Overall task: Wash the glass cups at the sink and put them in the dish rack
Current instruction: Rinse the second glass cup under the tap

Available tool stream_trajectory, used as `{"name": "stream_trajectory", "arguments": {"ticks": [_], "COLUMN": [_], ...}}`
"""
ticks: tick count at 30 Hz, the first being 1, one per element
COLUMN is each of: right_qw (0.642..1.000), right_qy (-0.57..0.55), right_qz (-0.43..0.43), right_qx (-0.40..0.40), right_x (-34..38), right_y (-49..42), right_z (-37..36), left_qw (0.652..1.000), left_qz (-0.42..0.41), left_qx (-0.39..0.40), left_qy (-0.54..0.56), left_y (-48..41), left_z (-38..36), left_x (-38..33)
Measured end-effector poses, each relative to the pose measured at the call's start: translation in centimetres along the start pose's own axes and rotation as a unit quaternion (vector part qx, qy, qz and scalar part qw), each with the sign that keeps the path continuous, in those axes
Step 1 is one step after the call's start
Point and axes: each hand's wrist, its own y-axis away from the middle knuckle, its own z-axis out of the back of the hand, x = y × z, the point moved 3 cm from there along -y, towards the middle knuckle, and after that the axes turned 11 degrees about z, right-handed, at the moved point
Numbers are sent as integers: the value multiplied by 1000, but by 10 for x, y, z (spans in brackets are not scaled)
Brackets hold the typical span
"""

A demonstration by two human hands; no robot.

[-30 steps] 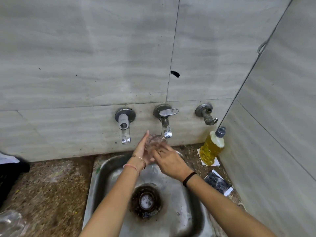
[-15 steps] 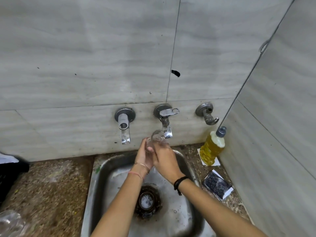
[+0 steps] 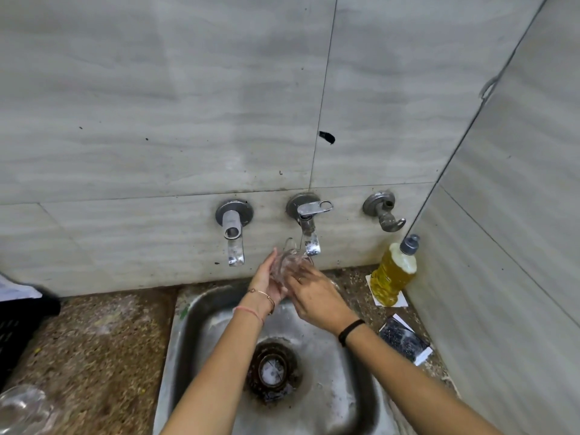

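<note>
A clear glass cup (image 3: 290,262) is held between both hands just under the middle tap (image 3: 309,229), above the back of the steel sink (image 3: 188,315). My left hand (image 3: 266,281) cups it from the left, fingers pointing up. From the right, my right hand (image 3: 314,296) wraps around it, a ring on one finger. Part of the cup is hidden by the fingers. Another clear glass (image 3: 22,409) lies blurred at the bottom left corner on the counter. A black dish rack (image 3: 18,321) shows at the left edge.
A second tap (image 3: 233,230) is left of the middle one, and a third valve (image 3: 384,211) to its right. A bottle of yellow dish liquid (image 3: 395,271) stands at the back right corner. A dark scrub pad packet (image 3: 405,339) lies beside the sink. The drain (image 3: 271,370) is mid-basin.
Both hands have turned the cup under the tap. The right hand has shifted from over the top of the cup to lower on its right side.
</note>
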Motion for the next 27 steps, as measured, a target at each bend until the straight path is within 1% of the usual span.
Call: {"name": "stream_trajectory", "arguments": {"ticks": [1, 2, 3, 4, 5, 6, 7, 8, 10, 11, 12, 13, 15, 16, 17, 18, 19, 20, 21, 22, 23, 24, 25, 26, 27], "right_qw": [993, 976, 970, 981, 995, 999, 997, 999, 992, 986, 989, 995, 997, 996, 999, 996, 982, 969, 971, 983, 993, 997, 992, 990, 993], "right_qy": [-85, -156, -179, -139, -60, 22, 61, 41, -75, -106, -82, -33, 54, 62, 31, -43, -118, -151, -132, -80, -27, 29, 73, 84, 72], "right_qz": [-80, -145, -160, -125, -62, 3, 33, 16, -88, -112, -93, -44, 40, 45, 7, -63, -133, -177, -174, -128, -59, 23, 86, 110, 89], "right_qx": [-16, -33, -45, -51, -50, -42, -32, -27, -55, -66, -77, -81, -47, -39, -44, -53, -64, -81, -97, -104, -94, -73, -57, -40, -33], "right_x": [7, 14, 17, 17, 13, 8, 5, 6, 14, 21, 22, 20, 7, 2, 2, 7, 15, 21, 23, 19, 13, 5, -4, -7, -3], "right_y": [-3, -8, -13, -13, -10, -6, -2, 1, -3, -9, -12, -12, -5, -1, 3, 2, -1, -6, -8, -7, -1, 6, 12, 14, 14], "right_z": [5, 6, 8, 10, 10, 6, 3, 2, 5, 5, 5, 3, 0, -2, -1, 0, 1, 0, 0, 0, 0, -2, -2, -2, -3], "left_qw": [1000, 1000, 1000, 1000, 1000, 1000, 999, 1000, 999, 998, 997, 996, 997, 998, 998, 998, 997, 996, 994, 995, 996, 997, 998, 998, 998], "left_qz": [-10, -22, -26, -19, 2, 22, 33, 29, 18, 17, 20, 27, 42, 44, 37, 25, 18, 11, 9, 16, 24, 33, 39, 39, 35], "left_qx": [3, -2, 9, 12, 16, 15, 7, -11, -42, -45, -44, -33, -1, 5, 5, 3, 12, 23, 23, 17, 16, 24, 33, 36, 33], "left_qy": [4, 5, 12, 10, 8, 5, 1, 0, 19, 41, 56, 74, 68, 53, 47, 49, 70, 89, 106, 102, 90, 65, 43, 32, 40], "left_y": [-2, -5, -6, -4, -2, -2, -1, -2, -5, -8, -10, -10, -6, -5, -5, -5, -8, -8, -12, -10, -10, -10, -10, -9, -9], "left_z": [-1, -1, -2, -4, -4, -2, -1, 0, 1, 3, 5, 6, 9, 10, 10, 10, 9, 6, 8, 7, 8, 7, 7, 5, 5], "left_x": [5, 9, 12, 11, 9, 6, 2, 0, 4, 8, 10, 10, 5, 3, 4, 6, 10, 15, 19, 19, 20, 18, 16, 15, 15]}}
